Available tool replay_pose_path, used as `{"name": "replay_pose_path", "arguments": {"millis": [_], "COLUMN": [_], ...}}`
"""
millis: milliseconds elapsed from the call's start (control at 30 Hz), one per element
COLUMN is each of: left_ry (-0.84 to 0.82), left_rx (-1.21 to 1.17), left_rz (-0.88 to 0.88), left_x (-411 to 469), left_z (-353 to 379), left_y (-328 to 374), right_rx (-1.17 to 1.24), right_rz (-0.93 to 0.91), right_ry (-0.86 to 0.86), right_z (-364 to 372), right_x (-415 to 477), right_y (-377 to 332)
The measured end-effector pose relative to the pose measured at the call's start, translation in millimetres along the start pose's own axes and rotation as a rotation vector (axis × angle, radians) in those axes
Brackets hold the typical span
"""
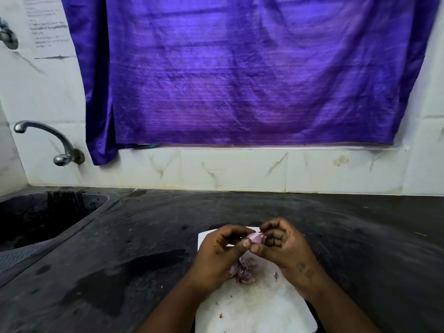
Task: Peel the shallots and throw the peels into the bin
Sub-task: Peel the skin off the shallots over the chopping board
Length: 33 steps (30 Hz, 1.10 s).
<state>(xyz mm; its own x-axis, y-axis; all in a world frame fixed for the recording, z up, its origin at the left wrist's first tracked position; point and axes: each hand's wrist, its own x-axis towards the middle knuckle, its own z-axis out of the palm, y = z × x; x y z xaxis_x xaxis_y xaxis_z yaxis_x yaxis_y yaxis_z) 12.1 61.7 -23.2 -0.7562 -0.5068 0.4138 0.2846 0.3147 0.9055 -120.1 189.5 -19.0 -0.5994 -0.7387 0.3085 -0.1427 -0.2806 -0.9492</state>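
A small pale-purple shallot (256, 237) is held between both hands above a white cutting board (259, 306). My left hand (219, 251) pinches it from the left with thumb and curled fingers. My right hand (282, 243) pinches its right end, thumb below and fingers curled over the top. Under the hands a heap of purple peels (245, 270) lies on the board, and a small scrap of peel (276, 275) lies to its right. Much of the shallot is hidden by my fingers.
The board lies on a dark stone counter (360, 236) with wet patches at the left. A black sink (43, 217) with a wall tap (48, 138) is at the far left. A purple curtain (240, 68) hangs on the tiled wall behind. No bin is in view.
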Motion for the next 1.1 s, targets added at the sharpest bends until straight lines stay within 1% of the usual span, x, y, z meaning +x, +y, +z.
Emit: {"name": "replay_pose_path", "arguments": {"millis": [100, 167, 300, 433, 667, 933, 1100], "left_ry": [0.047, 0.047, 0.091, 0.112, 0.124, 0.186, 0.225], "left_rx": [0.016, 0.021, 0.040, 0.068, 0.060, 0.299, 0.303], "left_rz": [-0.010, 0.001, 0.050, 0.076, 0.142, 0.258, 0.215], "left_x": [2.2, 2.2, 1.3, 2.4, 1.2, 1.3, 3.1], "left_z": [-1.3, -0.7, 2.0, 1.9, 3.1, 7.3, 7.5], "left_y": [-0.9, -1.1, 0.5, -2.7, -6.1, -9.0, -12.7], "right_rx": [0.032, 0.046, -0.008, 0.095, 0.004, -0.037, -0.082], "right_rz": [-0.016, -0.012, -0.013, 0.009, -0.042, -0.048, -0.056], "right_ry": [-0.024, -0.024, -0.022, -0.040, -0.010, 0.003, -0.013], "right_z": [-0.3, 1.1, 5.2, 5.2, 6.7, 10.5, 12.6], "right_x": [-1.5, -2.2, -4.0, -2.6, -3.1, -4.5, -3.9], "right_y": [-0.7, -2.4, -2.1, 1.3, -0.5, -0.3, 1.3]}}
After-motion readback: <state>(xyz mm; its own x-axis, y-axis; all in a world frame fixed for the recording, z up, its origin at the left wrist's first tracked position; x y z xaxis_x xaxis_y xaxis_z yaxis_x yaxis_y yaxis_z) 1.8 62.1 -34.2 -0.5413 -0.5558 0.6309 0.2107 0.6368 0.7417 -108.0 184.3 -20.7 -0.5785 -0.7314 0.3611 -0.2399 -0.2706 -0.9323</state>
